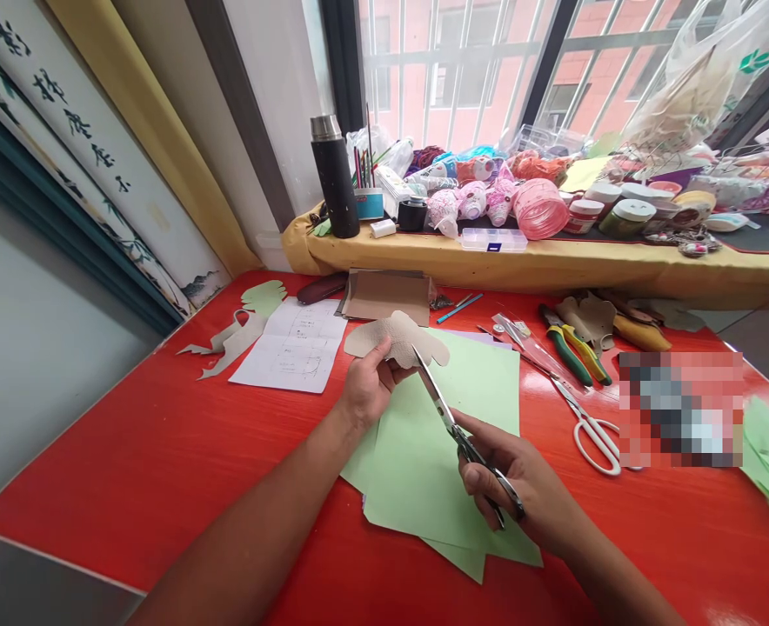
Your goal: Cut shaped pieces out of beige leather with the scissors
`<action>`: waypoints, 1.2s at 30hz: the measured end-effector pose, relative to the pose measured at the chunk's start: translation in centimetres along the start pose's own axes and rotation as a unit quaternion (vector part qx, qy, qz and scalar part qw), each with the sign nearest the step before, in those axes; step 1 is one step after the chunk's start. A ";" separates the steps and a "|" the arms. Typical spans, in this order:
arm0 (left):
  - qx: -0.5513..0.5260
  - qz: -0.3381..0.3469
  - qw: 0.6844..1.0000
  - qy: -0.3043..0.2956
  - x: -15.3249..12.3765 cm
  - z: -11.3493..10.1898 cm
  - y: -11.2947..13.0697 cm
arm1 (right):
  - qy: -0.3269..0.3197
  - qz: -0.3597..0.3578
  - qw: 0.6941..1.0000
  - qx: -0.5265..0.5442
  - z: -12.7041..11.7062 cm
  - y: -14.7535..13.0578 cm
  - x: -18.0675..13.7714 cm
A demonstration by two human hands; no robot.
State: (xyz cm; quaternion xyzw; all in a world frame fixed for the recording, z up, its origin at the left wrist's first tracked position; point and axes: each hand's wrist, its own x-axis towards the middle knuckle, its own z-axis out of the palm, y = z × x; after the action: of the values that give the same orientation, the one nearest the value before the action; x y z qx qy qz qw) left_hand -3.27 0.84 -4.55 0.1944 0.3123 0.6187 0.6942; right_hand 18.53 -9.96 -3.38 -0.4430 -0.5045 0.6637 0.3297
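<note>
My left hand (370, 382) pinches a beige, scallop-edged piece (401, 335) that looks like leather or thick textured sheet. It is held above light green paper sheets (437, 443) stacked on the red table. In my right hand (515, 482) is a pair of metal scissors (442, 409), fingers through the dark handles. Their blades point up and left, with the tips at the lower edge of the beige piece. Whether the tips touch it, I cannot tell.
White-handled scissors (597, 435) and green-yellow pliers (573, 348) lie to the right. A sheet with drawn outlines (293, 348) and beige offcuts (234, 343) are at left. Behind, brown card (388, 296) lies below a crowded sill with a black thermos (336, 178). A blurred patch covers something at right.
</note>
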 end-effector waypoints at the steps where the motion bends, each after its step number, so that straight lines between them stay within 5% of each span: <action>1: -0.001 -0.001 1.000 0.001 0.0 0.0 0.0 | 0.002 -0.001 1.000 -0.001 0.0 0.1 0.0; 36: 0.000 -0.007 1.000 0.023 0.0 0.1 -0.1 | 0.031 0.024 0.999 -0.016 0.2 -0.3 0.2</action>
State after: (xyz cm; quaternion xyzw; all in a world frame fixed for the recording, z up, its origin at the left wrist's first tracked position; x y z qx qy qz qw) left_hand -3.14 0.87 -4.59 0.1782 0.3293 0.6183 0.6910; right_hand 18.24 -9.80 -3.11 -0.4804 -0.4942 0.6490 0.3221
